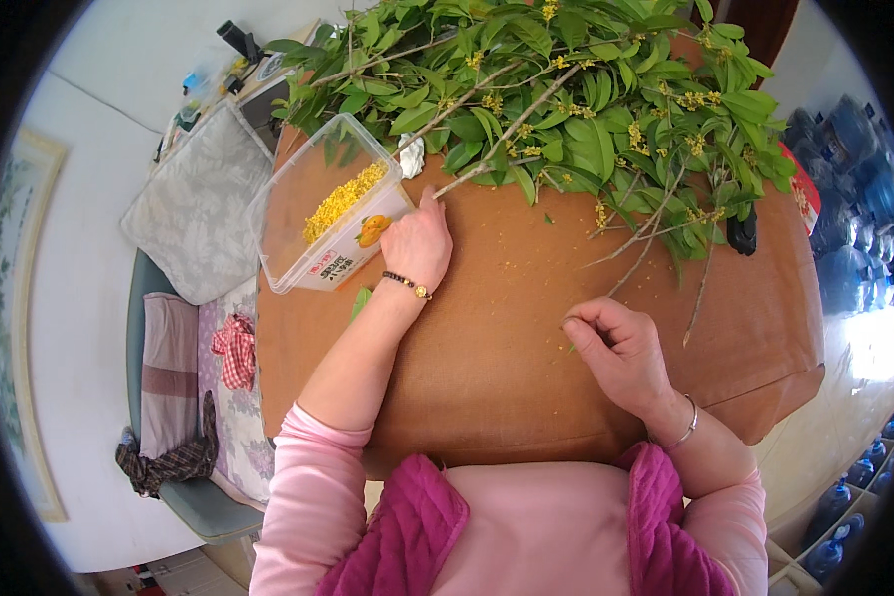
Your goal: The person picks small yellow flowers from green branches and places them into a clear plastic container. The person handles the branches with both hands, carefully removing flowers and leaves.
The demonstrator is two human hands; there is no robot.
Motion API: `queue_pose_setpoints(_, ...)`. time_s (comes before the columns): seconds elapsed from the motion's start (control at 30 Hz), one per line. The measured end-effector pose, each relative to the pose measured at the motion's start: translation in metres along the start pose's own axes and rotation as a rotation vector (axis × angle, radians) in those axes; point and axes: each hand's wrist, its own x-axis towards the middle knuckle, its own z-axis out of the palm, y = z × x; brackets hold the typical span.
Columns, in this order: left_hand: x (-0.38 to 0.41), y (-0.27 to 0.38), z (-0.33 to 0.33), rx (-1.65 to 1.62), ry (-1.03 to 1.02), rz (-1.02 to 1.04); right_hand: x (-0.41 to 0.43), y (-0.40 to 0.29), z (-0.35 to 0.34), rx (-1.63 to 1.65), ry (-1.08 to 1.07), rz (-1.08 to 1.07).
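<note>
My left hand [419,242] is beside the right wall of a clear plastic tub [272,257], near the cut end of a leafy branch. Its fingertips are mostly hidden, so its grip is unclear. Small yellow blossoms [345,200] are heaped inside the tilted-looking tub, which bears printing and a fruit picture. Over the brown table cover [492,372], my right hand [622,354] has thumb and forefinger pinched together. A small green sprig [572,348] pokes out below that thumb. Leafy flowering branches [551,112] are piled across the far side, their bare stems pointing towards me.
A crumpled white tissue [411,156] lies behind the tub. A black object [742,229] is at the right, under the branches. Loose petals and a leaf [360,302] dot the cover. A cushioned seat [223,417] stands left; large blue water bottles [853,276] stand right.
</note>
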Motion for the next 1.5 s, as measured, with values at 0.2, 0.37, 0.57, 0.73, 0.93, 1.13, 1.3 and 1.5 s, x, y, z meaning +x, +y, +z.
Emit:
queue_pose_setpoints(0.2, 0.005, 0.001, 0.008, -0.035, 0.093, -0.151, -0.001, -0.006, -0.001, -0.004, -0.035, 0.003)
queue_pose_setpoints(0.37, 0.009, 0.006, 0.011, -0.094, 0.160, -0.317, -0.003, -0.006, 0.000, -0.001, -0.024, 0.006)
queue_pose_setpoints(0.57, 0.015, 0.007, 0.014, -0.097, 0.196, -0.353, -0.003, -0.008, 0.001, 0.019, -0.023, -0.026)
queue_pose_setpoints(0.73, 0.006, 0.007, 0.014, -0.192, 0.208, -0.277, -0.001, -0.007, -0.001, -0.019, -0.012, -0.013)
queue_pose_setpoints(0.93, -0.019, 0.034, 0.001, -0.625, 0.067, -0.024, -0.002, -0.005, 0.001, -0.019, -0.009, -0.038)
queue_pose_setpoints(1.13, 0.008, 0.046, 0.021, -0.409, 0.291, -0.029, 0.000, -0.006, -0.001, -0.043, -0.007, -0.030)
queue_pose_setpoints(1.3, 0.018, 0.050, 0.027, -0.366, 0.297, -0.056, -0.002, -0.007, -0.002, -0.023, -0.050, -0.024)
queue_pose_setpoints(1.5, 0.019, 0.055, 0.026, -0.293, 0.229, -0.039, -0.001, -0.005, -0.001, 0.011, -0.036, 0.001)
